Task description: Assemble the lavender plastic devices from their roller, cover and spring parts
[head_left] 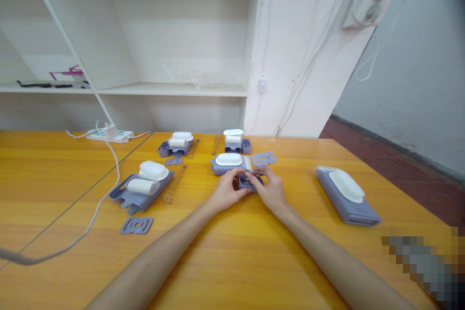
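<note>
Left hand: the person's left hand (227,190) grips a small grey box (246,182), thumb along its near side and fingers curled round its far left edge.
Right hand: the right hand (272,190) has its fingers closed on a coil spring (259,171) just above the box; the exact fingertip contact is too small to make out.
Small box: open side up, between the two hands, near the middle of the wooden table (232,256).
Just behind the hands: a grey case (221,169) lies with a white brush (228,159) on top; a slotted plate (264,158) is beside it, to the right.
Left group: another case (136,202) carries a white roller (143,187) and a second brush (154,170); a loose spring (175,185) lies to its right, a second plate (136,225) in front.
Back row: two similar sets (178,143) stand near the far edge, each with a brush, a roller and a small box.
Right side: a closed-looking case (336,203) lies well apart from the hands, a brush (347,185) on it.
Far left: a power strip (111,134) with a white cable (116,169).
</note>
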`<state>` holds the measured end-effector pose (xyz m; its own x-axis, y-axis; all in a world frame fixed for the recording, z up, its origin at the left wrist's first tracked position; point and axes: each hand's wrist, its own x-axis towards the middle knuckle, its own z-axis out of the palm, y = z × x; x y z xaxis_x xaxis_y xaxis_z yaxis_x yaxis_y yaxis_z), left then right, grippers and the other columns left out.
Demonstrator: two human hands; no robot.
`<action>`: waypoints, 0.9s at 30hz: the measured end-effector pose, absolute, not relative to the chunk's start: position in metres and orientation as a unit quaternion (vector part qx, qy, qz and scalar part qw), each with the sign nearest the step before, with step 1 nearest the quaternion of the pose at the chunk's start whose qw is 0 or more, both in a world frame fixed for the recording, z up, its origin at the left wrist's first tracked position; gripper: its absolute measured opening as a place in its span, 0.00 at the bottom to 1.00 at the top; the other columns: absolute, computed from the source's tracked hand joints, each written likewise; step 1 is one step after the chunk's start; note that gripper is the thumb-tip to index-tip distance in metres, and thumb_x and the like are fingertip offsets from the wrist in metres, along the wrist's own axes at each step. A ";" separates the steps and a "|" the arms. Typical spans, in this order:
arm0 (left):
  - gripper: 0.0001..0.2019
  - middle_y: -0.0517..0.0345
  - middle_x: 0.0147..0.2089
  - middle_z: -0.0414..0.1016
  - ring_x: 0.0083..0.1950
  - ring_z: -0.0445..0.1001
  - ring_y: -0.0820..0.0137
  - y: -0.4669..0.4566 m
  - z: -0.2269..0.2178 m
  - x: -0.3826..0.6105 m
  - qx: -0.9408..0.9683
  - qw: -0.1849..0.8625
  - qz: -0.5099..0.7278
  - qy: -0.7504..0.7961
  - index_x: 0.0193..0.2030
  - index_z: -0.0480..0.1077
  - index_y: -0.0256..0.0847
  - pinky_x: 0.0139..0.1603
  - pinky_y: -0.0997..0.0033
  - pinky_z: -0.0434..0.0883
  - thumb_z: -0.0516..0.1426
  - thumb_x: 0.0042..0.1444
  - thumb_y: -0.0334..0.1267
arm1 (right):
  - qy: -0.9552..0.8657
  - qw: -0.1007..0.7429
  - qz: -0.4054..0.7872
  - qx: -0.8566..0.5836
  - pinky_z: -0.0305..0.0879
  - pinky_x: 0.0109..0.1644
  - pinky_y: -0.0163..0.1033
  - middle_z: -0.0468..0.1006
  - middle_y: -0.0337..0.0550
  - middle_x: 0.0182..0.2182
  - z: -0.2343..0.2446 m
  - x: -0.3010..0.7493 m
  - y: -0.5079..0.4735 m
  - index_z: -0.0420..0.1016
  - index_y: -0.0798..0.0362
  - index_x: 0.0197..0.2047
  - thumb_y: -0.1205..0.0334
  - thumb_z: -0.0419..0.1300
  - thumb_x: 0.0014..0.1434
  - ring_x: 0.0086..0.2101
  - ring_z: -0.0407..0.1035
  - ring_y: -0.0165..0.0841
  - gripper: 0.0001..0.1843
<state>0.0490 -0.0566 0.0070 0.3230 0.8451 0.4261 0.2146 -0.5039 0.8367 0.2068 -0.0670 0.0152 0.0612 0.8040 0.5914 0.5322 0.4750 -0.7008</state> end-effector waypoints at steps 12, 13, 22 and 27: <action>0.19 0.53 0.45 0.72 0.43 0.71 0.69 -0.059 0.017 0.049 0.666 0.347 0.541 0.380 0.51 0.59 0.42 0.43 0.69 0.66 0.57 0.54 0.42 | -0.682 0.540 0.192 -0.454 0.72 0.40 0.41 0.74 0.48 0.45 0.013 0.205 -0.069 0.62 0.50 0.56 0.54 0.53 0.59 0.40 0.72 0.36 0.23; 0.20 0.54 0.43 0.72 0.42 0.72 0.69 -0.058 0.016 0.049 0.656 0.366 0.542 0.375 0.51 0.59 0.42 0.42 0.70 0.67 0.57 0.53 0.42 | -0.685 0.538 0.198 -0.450 0.72 0.40 0.41 0.73 0.48 0.45 0.012 0.205 -0.069 0.60 0.50 0.58 0.54 0.54 0.58 0.40 0.72 0.35 0.25; 0.19 0.51 0.42 0.74 0.42 0.73 0.67 -0.048 0.013 0.047 0.581 0.465 0.555 0.371 0.42 0.67 0.37 0.45 0.67 0.69 0.62 0.46 0.44 | -0.661 0.558 0.248 -0.436 0.74 0.42 0.42 0.73 0.50 0.45 0.009 0.203 -0.069 0.63 0.52 0.52 0.53 0.59 0.54 0.40 0.73 0.36 0.24; 0.17 0.53 0.45 0.73 0.46 0.70 0.67 -0.047 0.014 0.045 0.625 0.426 0.543 0.365 0.45 0.68 0.38 0.48 0.68 0.67 0.58 0.51 0.45 | -0.676 0.567 0.207 -0.422 0.72 0.46 0.44 0.72 0.49 0.47 0.009 0.201 -0.071 0.64 0.51 0.46 0.55 0.60 0.53 0.45 0.71 0.37 0.18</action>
<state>0.0453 -0.0474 0.0141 0.1440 0.9188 0.3676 -0.0059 -0.3706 0.9288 0.2006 -0.0711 0.0093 0.0003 0.8059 0.5921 0.3357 0.5577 -0.7591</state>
